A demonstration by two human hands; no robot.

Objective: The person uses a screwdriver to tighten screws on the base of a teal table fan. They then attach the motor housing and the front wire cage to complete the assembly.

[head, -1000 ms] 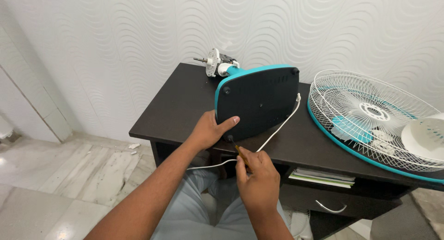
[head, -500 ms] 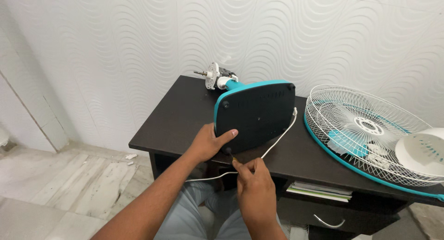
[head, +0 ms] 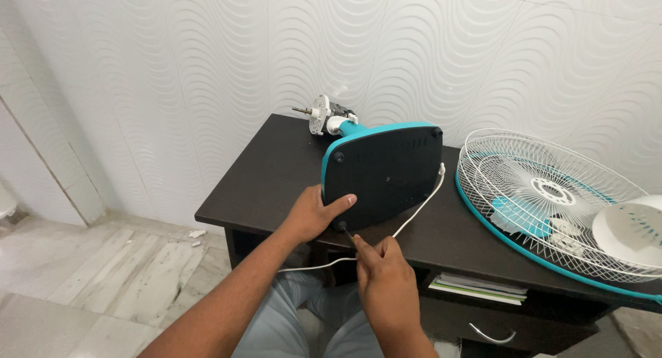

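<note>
- On the dark desk (head: pixel 276 186), set against the wavy white wall (head: pixel 207 62), one dismantled fan lies spread out, so each part is within reach.
- One wire fan guard (head: pixel 545 206), teal-rimmed, lies flat at the right end; a teal blade shows through its wires and one white round cover (head: pixel 631 234) rests on it.
- One fan base (head: pixel 383 175) is tipped on its side near the middle, dark underside facing the person, which exposes the rubber feet at its corners; I count three, and a fourth may sit under the hands.
- One bare motor (head: pixel 329 117) sticks out behind it, shaft pointing left.
- One white power cord (head: pixel 414 210) runs from the base's right edge down over the desk front.
- The left hand (head: pixel 314 213) grips the base's lower left corner, thumb across the underside, steadying it.
- The right hand (head: pixel 386 279) pinches a thin dark tool, tip at the lower edge of the base.
</note>
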